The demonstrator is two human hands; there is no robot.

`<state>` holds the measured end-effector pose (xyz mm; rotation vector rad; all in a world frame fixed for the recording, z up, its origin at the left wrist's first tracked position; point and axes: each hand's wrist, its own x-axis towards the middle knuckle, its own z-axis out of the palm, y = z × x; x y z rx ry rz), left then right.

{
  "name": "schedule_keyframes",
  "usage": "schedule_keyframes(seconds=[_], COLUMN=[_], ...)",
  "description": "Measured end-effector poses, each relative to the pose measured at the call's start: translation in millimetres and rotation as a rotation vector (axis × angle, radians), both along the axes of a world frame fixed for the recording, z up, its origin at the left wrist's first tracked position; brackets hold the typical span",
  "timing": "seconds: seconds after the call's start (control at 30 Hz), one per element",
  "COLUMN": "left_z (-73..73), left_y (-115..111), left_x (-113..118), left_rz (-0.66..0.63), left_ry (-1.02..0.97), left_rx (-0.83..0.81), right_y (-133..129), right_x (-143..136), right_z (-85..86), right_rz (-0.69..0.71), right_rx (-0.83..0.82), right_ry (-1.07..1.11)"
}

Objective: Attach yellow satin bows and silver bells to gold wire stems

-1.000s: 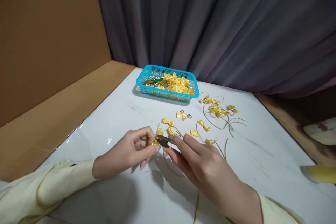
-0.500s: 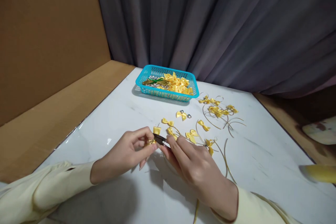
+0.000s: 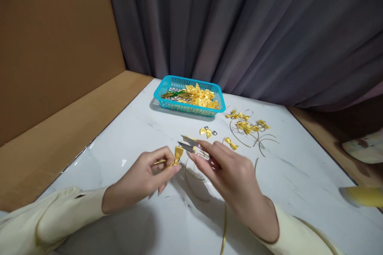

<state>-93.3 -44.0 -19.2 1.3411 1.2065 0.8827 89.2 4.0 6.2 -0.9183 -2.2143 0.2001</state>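
Observation:
My left hand (image 3: 146, 174) pinches a yellow ribbon bow (image 3: 178, 153) between thumb and fingers, with a thin gold cord (image 3: 160, 162) looped at it. Fine strands hang from the bow over the table. In my right hand (image 3: 236, 171) is a pair of small snips (image 3: 187, 147); their pointed metal blades are parted, just right of the bow and apart from it. My right fingers cover the handles. Beyond the hands lie another loose bow (image 3: 231, 143) and a bow with silver beads (image 3: 206, 132). More bows are partly hidden behind my right hand.
A turquoise basket (image 3: 188, 110) at the back holds yellow bows, silver beads and a tied gold bundle. Bows with curled gold cords (image 3: 247, 127) lie right of it. A gold cord (image 3: 224, 231) lies near the front. A yellow-handled object (image 3: 363, 196) sits at the right edge.
My right hand has drawn the snips away from the bow, up and to the right, and their blades now stand apart. My left hand keeps the bow in nearly the same place.

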Motion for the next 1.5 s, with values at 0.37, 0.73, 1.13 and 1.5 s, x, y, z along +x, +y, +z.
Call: schedule_keyframes(seconds=[0.37, 0.73, 1.13, 1.5], left_z=[-1.7, -2.9, -7.6, -8.9], left_y=[-1.8, 9.8, 9.9, 7.3], left_x=[4.4, -7.8, 2.3, 2.5], left_rz=[-0.092, 0.050, -0.120, 0.000], left_ry=[0.047, 0.134, 0.001, 0.439], left_rx=[0.014, 0.112, 0.025, 0.347], right_y=[6.4, 21.1, 14.1, -1.1], right_x=[-12.6, -1.4, -5.0, -14.5], right_z=[2.1, 3.7, 6.0, -2.6], right_rz=[0.072, -0.022, 0.069, 0.054], right_rx=[-1.267, -1.074, -1.327, -1.144], right_ry=[0.286, 0.194, 0.416, 0.329])
